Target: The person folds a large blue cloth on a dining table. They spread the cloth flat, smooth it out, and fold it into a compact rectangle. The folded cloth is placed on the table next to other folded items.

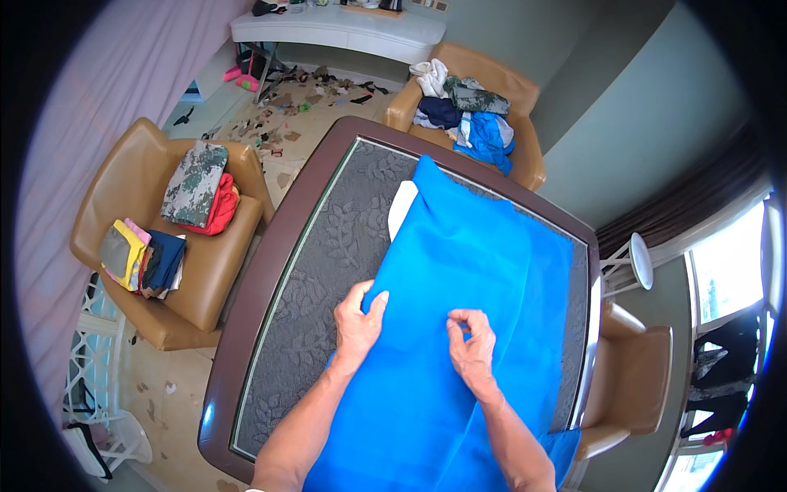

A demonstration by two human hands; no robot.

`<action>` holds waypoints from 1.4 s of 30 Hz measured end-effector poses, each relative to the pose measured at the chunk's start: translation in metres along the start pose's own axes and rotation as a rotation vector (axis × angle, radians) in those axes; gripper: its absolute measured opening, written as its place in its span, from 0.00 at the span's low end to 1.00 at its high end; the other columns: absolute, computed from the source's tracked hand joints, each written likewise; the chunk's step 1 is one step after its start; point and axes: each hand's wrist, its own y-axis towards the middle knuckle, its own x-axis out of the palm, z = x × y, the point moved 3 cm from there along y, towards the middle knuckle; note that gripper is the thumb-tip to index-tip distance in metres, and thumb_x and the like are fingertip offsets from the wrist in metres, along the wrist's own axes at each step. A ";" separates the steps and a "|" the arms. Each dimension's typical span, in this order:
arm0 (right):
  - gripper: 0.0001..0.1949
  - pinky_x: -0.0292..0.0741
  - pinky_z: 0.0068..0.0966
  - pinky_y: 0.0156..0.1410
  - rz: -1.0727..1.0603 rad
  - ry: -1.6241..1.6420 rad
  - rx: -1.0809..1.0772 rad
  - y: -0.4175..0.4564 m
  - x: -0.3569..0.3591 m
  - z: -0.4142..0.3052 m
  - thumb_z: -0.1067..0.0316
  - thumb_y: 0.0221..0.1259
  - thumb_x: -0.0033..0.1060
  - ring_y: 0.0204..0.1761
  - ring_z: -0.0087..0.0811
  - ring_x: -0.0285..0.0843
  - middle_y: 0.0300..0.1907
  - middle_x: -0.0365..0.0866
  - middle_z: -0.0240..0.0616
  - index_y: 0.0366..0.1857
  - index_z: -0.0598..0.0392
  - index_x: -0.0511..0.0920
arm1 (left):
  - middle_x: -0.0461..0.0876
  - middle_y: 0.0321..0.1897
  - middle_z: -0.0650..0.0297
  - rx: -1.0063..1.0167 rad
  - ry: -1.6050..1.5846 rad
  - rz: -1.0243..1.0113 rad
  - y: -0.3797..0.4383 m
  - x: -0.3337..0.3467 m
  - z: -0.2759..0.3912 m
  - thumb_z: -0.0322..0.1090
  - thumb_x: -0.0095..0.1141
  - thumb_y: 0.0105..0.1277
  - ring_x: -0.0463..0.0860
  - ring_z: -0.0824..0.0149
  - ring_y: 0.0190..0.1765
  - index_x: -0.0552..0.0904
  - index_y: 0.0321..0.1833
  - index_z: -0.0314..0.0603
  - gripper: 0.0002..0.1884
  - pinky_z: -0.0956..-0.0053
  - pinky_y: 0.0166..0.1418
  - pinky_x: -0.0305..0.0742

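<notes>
A large piece of blue fabric lies over the table, folded over along its left side and hanging past the near right part of the tabletop. At that left edge, my left hand pinches the fabric between thumb and fingers. My right hand hovers over or rests on the middle of the cloth, thumb and forefinger curled close together; whether a bit of fabric is between them cannot be told. A white piece pokes out from under the fabric's upper left edge.
The table has a dark rim and a grey leaf-patterned top. Folded clothes sit on the tan armchair at left. A clothing heap fills another armchair beyond the table. Scraps litter the floor near a white desk.
</notes>
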 end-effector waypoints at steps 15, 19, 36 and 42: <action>0.19 0.78 0.46 0.50 -0.091 -0.473 -0.324 0.202 0.063 -0.035 0.60 0.60 0.73 0.47 0.51 0.80 0.40 0.82 0.48 0.51 0.56 0.79 | 0.77 0.57 0.37 0.294 0.249 0.009 0.079 0.068 0.047 0.34 0.65 0.67 0.81 0.37 0.57 0.70 0.70 0.29 0.31 0.50 0.59 0.79; 0.20 0.79 0.48 0.53 -0.144 -0.642 -0.280 0.230 0.082 -0.024 0.60 0.58 0.69 0.51 0.56 0.82 0.44 0.83 0.53 0.52 0.56 0.79 | 0.85 0.44 0.40 0.089 0.159 0.074 0.105 0.085 0.040 0.40 0.67 0.66 0.86 0.38 0.49 0.80 0.63 0.32 0.26 0.51 0.55 0.80; 0.20 0.78 0.31 0.42 -0.084 -0.143 0.137 0.283 0.053 0.018 0.48 0.62 0.72 0.32 0.28 0.80 0.28 0.84 0.36 0.35 0.58 0.85 | 0.84 0.24 0.49 0.327 -0.139 0.143 0.085 0.096 0.060 0.27 0.63 0.69 0.87 0.54 0.27 0.80 0.46 0.36 0.07 0.63 0.30 0.78; 0.22 0.81 0.40 0.55 -0.499 -0.737 0.036 0.323 0.085 -0.029 0.46 0.57 0.69 0.46 0.48 0.89 0.38 0.90 0.51 0.38 0.58 0.88 | 0.85 0.33 0.47 0.383 -0.085 0.078 0.078 0.097 0.071 0.24 0.62 0.67 0.86 0.44 0.34 0.80 0.44 0.34 0.06 0.57 0.35 0.80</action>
